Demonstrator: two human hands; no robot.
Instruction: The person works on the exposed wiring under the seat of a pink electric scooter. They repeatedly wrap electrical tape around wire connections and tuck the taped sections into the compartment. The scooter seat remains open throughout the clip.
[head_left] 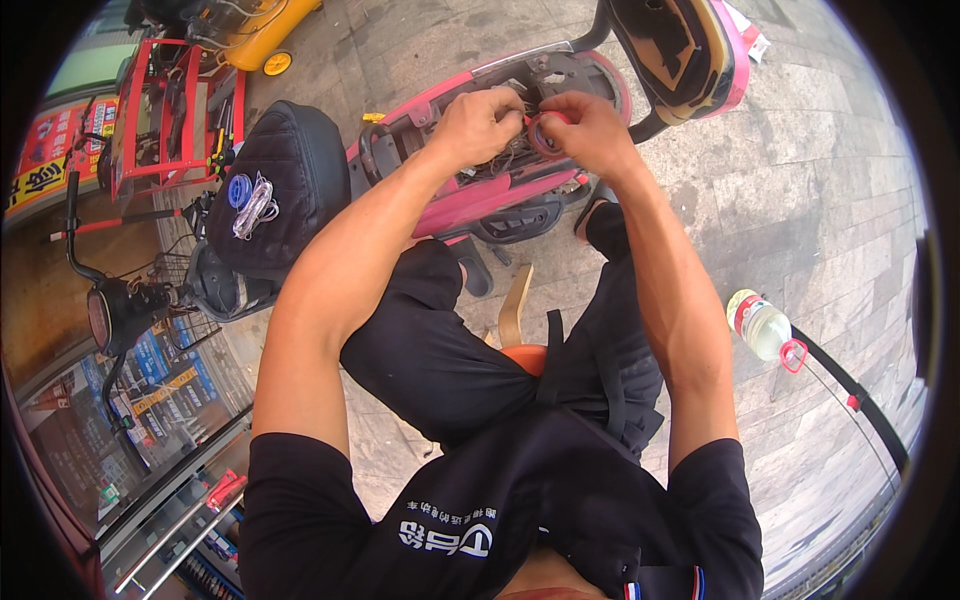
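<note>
Both hands work over the uncovered frame of a pink electric scooter [470, 212], where a tangle of thin wires [513, 160] shows below my fingers. My right hand [592, 132] is closed on a red roll of tape [546, 140], held with its ring facing me. Close beside it, my left hand [482, 127] pinches with thumb and forefinger. Whatever lies between those fingertips is too small to make out. The gap between the two hands is narrow, and my fingers hide part of the wires.
On my left a black scooter seat [290, 170] carries a blue roll of tape [239, 191] and a bundle of pale cable [257, 210]. Behind it stands a red tool rack [190, 115]. A bottle of pale liquid [765, 328] is at right on the paving [810, 190].
</note>
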